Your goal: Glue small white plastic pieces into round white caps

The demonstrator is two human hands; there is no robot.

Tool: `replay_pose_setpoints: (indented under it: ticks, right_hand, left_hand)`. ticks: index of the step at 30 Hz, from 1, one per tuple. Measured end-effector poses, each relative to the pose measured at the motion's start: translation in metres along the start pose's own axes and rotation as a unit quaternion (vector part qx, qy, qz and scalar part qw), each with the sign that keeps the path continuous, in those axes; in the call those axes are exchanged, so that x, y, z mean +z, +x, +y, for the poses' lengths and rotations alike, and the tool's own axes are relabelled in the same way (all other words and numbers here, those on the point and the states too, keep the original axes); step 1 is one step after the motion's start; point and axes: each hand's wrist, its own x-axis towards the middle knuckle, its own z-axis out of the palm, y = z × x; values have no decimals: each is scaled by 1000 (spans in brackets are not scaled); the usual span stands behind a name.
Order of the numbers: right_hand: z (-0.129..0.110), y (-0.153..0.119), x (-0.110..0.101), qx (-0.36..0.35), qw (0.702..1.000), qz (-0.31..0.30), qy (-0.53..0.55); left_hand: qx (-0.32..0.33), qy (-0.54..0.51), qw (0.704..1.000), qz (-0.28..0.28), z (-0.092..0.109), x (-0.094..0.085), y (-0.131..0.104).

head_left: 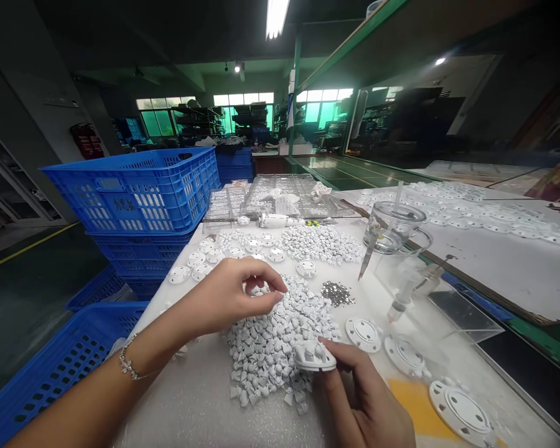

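My left hand (242,289) hovers over a heap of small white pieces (266,348), its thumb and forefinger pinched together at the heap's upper part. Whatever lies between those fingertips is too small to make out. Between the thumb and fingers of my right hand (364,392) is a round white disc (315,356) with small white pieces standing on it, held over the heap's lower right side. A small pile of shiny silver bits (337,294) lies beyond the disc. Another white disc (363,334) rests flat just right of it.
Blue crates (140,199) are stacked at the left. Behind the heap lie several white discs (276,254) and a second pile of pieces (322,244). A glass mug (394,227), a syringe (404,298), a yellow sheet (415,407) and a dark flat panel (532,373) are on the right.
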Motion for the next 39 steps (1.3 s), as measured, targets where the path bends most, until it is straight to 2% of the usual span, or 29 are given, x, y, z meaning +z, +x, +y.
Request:
replay_pose_setpoints:
  ticks: [3, 5, 8, 13, 19, 25, 33, 39]
  right_hand:
    - [-3, 1, 2, -47, 999, -1, -2]
    - [-4, 0, 3, -78, 997, -14, -9]
    - [0, -1, 5, -117, 992, -22, -46]
    - [10, 1, 9, -182, 977, 27, -104]
    - [7, -1, 7, -203, 976, 35, -71]
    - [-2, 3, 0, -216, 970, 32, -111]
    - [-5, 3, -2, -202, 973, 45, -104]
    - [-1, -4, 3, -184, 977, 80, -74]
  left_hand:
    - [30, -98, 992, -72, 10, 1, -6]
    - [46, -123, 985, -115, 13, 4, -8]
    - [27, -116, 984, -135, 13, 11, -10]
    - [-19, -118, 981, -156, 12, 21, -10]
    - [24, -89, 985, -147, 11, 21, -9]
    - [49, -97, 984, -142, 11, 23, -9]
    - [-50, -146, 979, -134, 10, 34, -9]
    - [-101, -227, 958, -146, 6, 41, -11]
